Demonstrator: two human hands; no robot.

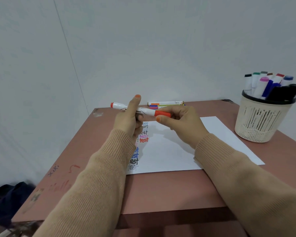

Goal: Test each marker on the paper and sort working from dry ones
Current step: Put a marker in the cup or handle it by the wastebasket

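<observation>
I hold an orange marker point(120, 106) level above the paper point(217, 134). Its white barrel lies in my left hand point(129, 118), which grips it with the thumb raised. My right hand point(183, 124) pinches the orange cap point(162, 113) at the marker's right end. The cap sits against the barrel. On the sheet's left side runs a column of the word "test" in black, pink, red and blue, partly hidden by my left sleeve.
A cream mesh cup point(260, 124) holding several markers stands at the table's right edge. A few markers point(166, 104) lie in a group at the far edge by the wall. Dark cloth point(9, 197) lies on the floor at left.
</observation>
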